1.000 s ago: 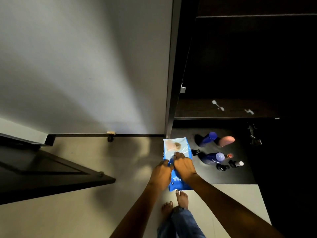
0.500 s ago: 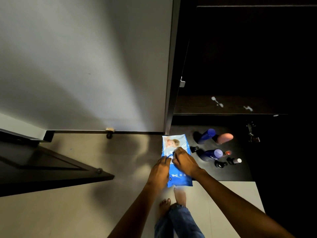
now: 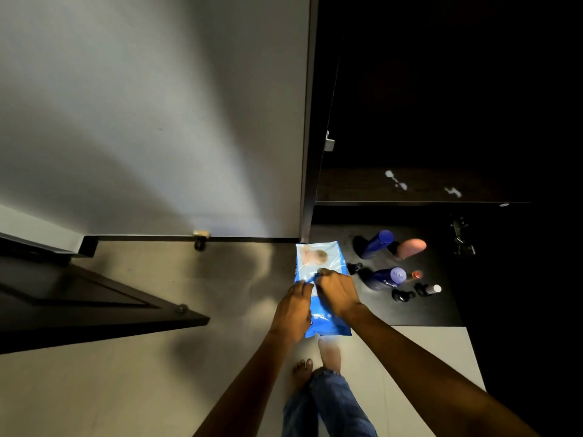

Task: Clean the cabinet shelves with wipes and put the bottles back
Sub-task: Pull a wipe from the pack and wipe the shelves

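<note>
wipes pack (image 3: 318, 263): blue, pale top | bottles (image 3: 377, 244): dark blue | rounded bottle (image 3: 410, 247): pink | mat (image 3: 441, 310): black

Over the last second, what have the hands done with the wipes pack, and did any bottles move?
Both hands stayed on the blue wipes pack. The right hand slid from the pack's middle toward its flap and now pinches there; the left hand keeps steadying the left edge. No wipe is out yet. The bottles on the dark mat and the white smears on the shelf look unchanged.
</note>
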